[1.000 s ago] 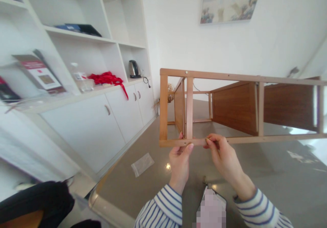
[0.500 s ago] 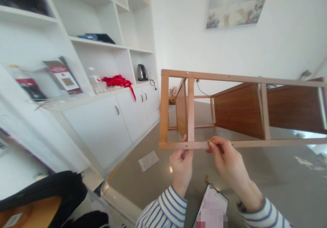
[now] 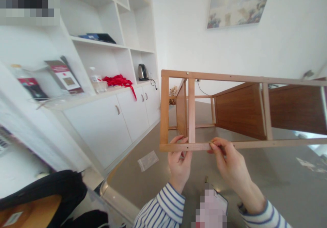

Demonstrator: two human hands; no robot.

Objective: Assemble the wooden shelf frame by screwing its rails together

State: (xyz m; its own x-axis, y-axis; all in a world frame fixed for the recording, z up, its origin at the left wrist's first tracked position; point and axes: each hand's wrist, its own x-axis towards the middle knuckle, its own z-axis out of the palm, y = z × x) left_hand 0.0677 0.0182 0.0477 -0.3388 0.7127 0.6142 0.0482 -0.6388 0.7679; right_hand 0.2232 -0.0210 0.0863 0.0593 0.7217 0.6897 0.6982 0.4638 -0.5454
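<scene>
A wooden shelf frame (image 3: pixel 190 109) lies on its side on a grey table (image 3: pixel 268 180), with dark brown panels (image 3: pixel 238 110) between pale rails. My left hand (image 3: pixel 179 160) curls round the frame's near bottom rail from below, just under an upright post. My right hand (image 3: pixel 227 161) pinches a small brass-coloured piece (image 3: pixel 211 142) against the same rail a little to the right. Both sleeves are blue-and-white striped.
A small clear plastic bag (image 3: pixel 148 160) lies on the table to the left. A phone-like object (image 3: pixel 212 209) rests near my wrists. White cabinets and shelves (image 3: pixel 107 119) with a kettle (image 3: pixel 142 72) and red cloth (image 3: pixel 119 81) stand at left. A dark bag (image 3: pixel 43 194) sits bottom left.
The view shifted slightly right and down. My left fingers have crept up over the rail beside the post. My right hand stays pinched at the rail.
</scene>
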